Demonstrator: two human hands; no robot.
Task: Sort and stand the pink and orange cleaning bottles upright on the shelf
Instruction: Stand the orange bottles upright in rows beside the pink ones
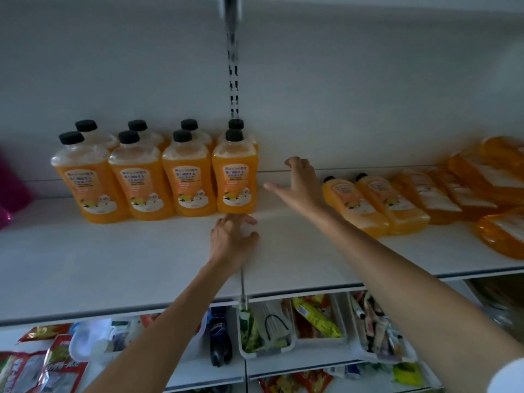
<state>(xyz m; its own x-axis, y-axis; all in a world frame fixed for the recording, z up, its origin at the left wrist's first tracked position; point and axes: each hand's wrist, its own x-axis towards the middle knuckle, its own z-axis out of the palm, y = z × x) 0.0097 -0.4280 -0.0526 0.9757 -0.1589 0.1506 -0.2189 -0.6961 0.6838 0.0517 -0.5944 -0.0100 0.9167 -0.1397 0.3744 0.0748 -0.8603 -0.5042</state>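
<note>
Several orange bottles (pixel 187 177) with black caps stand upright in two rows on the white shelf (pixel 113 265), left of centre. More orange bottles (pixel 368 205) lie flat on the right. Pink bottles (pixel 11 191) show blurred at the left edge. My left hand (pixel 234 238) rests on the shelf just in front of the rightmost upright bottle (pixel 235 180), fingers curled, empty. My right hand (pixel 300 180) hovers open, fingers spread, between that upright bottle and the nearest lying bottle (pixel 353 207).
A slotted metal upright (pixel 233 66) runs up the back wall behind the bottles. Below the shelf, white bins (pixel 266 344) hold snack packets, and a dark drink bottle (pixel 219 338) lies on the lower shelf.
</note>
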